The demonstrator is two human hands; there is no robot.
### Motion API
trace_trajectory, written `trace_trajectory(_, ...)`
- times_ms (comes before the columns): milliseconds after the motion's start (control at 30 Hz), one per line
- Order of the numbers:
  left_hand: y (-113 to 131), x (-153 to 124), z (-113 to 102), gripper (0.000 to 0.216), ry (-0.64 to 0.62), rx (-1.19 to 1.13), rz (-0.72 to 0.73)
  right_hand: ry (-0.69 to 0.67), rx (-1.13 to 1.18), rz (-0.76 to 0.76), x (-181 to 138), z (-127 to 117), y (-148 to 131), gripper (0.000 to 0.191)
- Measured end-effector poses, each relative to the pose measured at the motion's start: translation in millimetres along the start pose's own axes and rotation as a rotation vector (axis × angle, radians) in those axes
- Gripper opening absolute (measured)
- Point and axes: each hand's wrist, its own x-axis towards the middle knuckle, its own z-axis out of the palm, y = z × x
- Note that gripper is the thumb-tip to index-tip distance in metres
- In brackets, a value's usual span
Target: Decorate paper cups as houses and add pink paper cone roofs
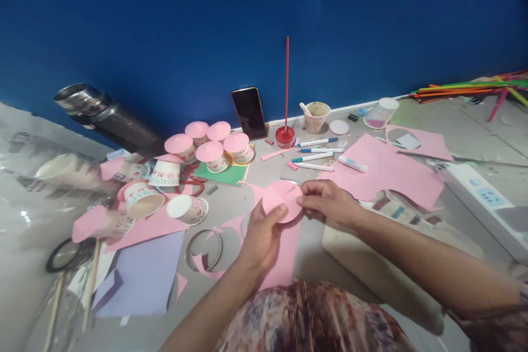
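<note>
Both hands hold a pink paper circle (281, 198) above the floor. My left hand (259, 234) grips its lower left edge with the thumb on top. My right hand (325, 201) pinches its right edge, fingers closed. A slit or fold runs from the circle's centre to its rim. Beneath the hands lies a pink sheet (284, 256) with round cut-outs.
Several upturned paper cups with pink cone tops (211, 151) stand at left centre, beside loose cups (187, 209) and red scissors (190, 182). Markers (315, 155), a glue stick (352, 163), a phone (248, 113), a red stick in a pot (286, 135), a large pink sheet (388, 173) and a power strip (487, 198) surround.
</note>
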Motion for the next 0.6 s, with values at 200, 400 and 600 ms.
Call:
trace_trajectory(200,15.7,8.3,-10.2,0.034,0.040,0.223,-0.003,-0.155,-0.260,0.081,-4.7,-10.7,-4.4,0.017)
trace_trajectory(400,12.8,8.3,-13.8,0.027,0.025,0.431,0.139,-0.013,-0.233,0.060,-3.8,-5.5,-4.0,0.018)
trace_trajectory(600,17.9,11.5,-20.9,0.025,0.056,0.505,0.254,0.067,-0.230,0.084,-5.9,-1.0,-13.4,0.015)
